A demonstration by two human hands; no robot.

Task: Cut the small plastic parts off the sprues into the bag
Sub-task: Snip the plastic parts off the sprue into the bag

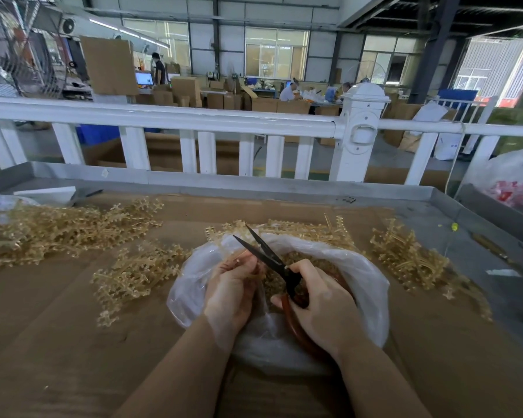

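A: Where are the hands?
B: Both forearms reach forward, bare, converging. The left hand [233, 285] curls its fingers, pinching something thin at the fingertips.
A: And the right?
B: The right hand [320, 300] is curled round handles, thumb on top, knuckles toward the camera, just beside the left.

We sit in a factory hall: stacked cardboard boxes [191, 92], steel columns [435, 46], workers at benches, white railing [163, 116].

Black-bladed scissors [269, 256] with reddish-brown handles; translucent white bag [363, 276] below the hands; pale amber sprues [133, 274] left of it; brown cardboard [73, 342].
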